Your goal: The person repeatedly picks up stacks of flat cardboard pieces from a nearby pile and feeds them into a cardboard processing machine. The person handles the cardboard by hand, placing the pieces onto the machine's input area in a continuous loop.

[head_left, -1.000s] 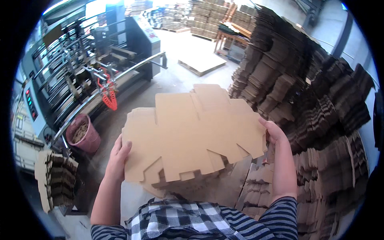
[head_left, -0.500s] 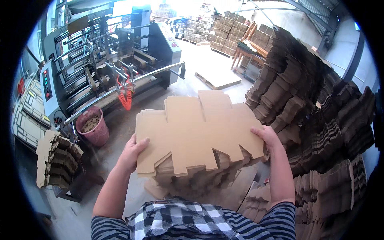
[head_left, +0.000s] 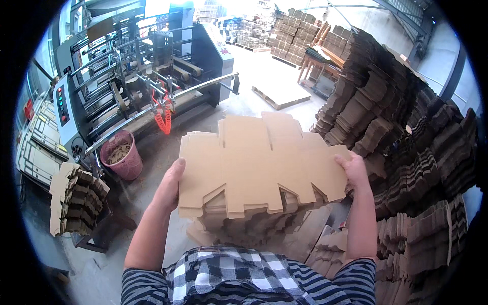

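Observation:
A stack of flat, die-cut brown cardboard blanks is between my two hands in front of me. Square flaps show along its far edge, angled notches along its near edge. My left hand is at the left end, its thumb upright against the edge and its other fingers hidden. At the right end, my right hand grips the blanks with the thumb on top and the fingers underneath. Below them more cardboard blanks are piled, partly covered; whether the two stacks touch I cannot tell.
Tall piles of dark brown cardboard fill the right side. At left stand a machine with rollers, a pink bin holding scraps and a small cardboard stack on a stand. A pallet lies ahead.
The right end of the top blank sits higher. My left thumb has slid from the top face to the left edge. The view has shifted slightly.

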{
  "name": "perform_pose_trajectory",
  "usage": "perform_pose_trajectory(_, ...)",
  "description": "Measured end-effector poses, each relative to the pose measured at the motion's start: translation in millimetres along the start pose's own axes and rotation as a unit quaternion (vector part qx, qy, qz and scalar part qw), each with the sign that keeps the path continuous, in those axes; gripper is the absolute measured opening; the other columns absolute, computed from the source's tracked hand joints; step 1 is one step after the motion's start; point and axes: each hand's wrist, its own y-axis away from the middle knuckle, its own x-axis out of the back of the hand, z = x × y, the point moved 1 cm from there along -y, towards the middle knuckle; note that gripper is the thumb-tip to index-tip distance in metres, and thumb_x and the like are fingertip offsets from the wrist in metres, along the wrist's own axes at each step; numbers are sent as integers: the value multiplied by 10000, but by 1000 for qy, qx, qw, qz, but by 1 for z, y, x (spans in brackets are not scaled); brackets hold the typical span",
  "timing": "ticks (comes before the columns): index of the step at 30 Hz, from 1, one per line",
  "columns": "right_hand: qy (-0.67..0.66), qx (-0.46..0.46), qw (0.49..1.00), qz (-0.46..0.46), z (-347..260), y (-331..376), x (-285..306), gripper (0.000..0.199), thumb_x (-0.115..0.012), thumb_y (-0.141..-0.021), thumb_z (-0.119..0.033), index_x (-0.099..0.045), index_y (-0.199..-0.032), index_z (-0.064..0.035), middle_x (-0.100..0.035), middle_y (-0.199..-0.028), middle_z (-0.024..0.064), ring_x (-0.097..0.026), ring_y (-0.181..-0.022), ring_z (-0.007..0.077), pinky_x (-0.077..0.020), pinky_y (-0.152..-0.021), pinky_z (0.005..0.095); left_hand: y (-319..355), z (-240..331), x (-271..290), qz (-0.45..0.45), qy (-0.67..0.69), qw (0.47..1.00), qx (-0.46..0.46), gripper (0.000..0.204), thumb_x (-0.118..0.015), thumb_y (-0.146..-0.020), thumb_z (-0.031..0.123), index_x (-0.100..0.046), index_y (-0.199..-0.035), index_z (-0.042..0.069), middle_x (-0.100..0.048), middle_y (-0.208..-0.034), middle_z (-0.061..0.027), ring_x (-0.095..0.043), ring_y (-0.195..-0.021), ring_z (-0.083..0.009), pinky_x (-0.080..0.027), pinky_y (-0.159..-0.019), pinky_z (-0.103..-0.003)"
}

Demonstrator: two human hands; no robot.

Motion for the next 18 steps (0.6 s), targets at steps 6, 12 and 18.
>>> perform_pose_trajectory(6,-203,18,976,82,-21,19,64,310,-606,-880,-174,-593,-1119,24,-668,-1020,125,-655,-876,214,-532,-743,345,-7,0,6,-22,55,993,-100,580,-440,-977,396,-387,-1375,-23,-518,-1315,-126,-517,-1176,-207,-403,-1001,-350)
perform_pose_trajectory(12,-500,0,828,253,79,19,140,371,-519,-943,-252,-521,-1233,-20,-616,-1180,124,-636,-996,281,-545,-832,427,-3,10,-1,-15,-7,996,-85,571,-568,-899,210,-382,-1383,-28,-529,-1296,-110,-530,-1149,-191,-410,-985,-332)
perform_pose_trajectory(18,-424,-245,866,103,98,13,69,632,-527,-848,-562,-540,-1159,-12,-638,-959,151,-622,-891,298,-519,-756,403,1,19,-10,13,-87,995,-55,620,-637,-838,183,-387,-1355,-49,-543,-1235,-137,-560,-1082,-196,-459,-921,-323)
